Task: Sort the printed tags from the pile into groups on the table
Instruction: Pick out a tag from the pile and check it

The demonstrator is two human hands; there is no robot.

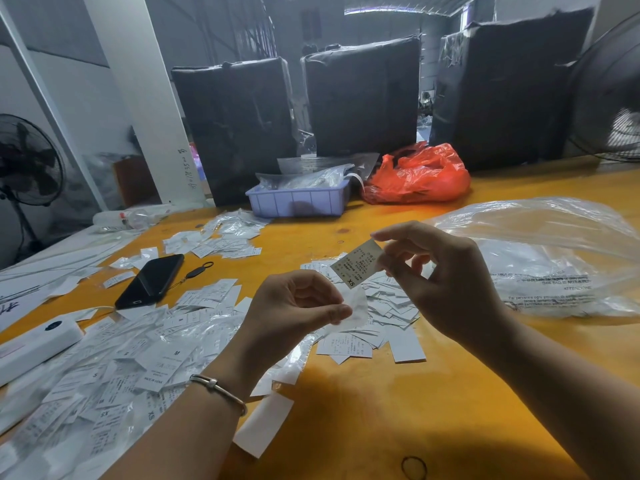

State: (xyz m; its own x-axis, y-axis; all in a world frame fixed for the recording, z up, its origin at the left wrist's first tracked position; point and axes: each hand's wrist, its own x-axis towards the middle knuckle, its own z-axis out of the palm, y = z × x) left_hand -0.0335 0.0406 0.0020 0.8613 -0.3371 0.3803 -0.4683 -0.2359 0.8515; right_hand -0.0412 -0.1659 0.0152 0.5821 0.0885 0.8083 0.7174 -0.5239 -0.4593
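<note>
Yellow-orange table, strewn with white printed tags. Right hand raised above it, thumb and forefinger pinching one tag by its upper corner, tilted, "XS" printed at the lower end. Left hand just below and to the left, fingers curled, thumb and forefinger pinching a small clear plastic sleeve; metal bangle on that wrist. Big loose pile of tags, many in clear sleeves, spread over the near left. Smaller sorted heap directly under the hands. Another scatter of tags farther back, left of centre. Black phone lying flat between the piles, white box-shaped device at the left edge. Lilac plastic tray holding clear bags at the back, red plastic bag just beside it. Large clear bag on the right. Black-wrapped bundles standing behind, fan far left
</note>
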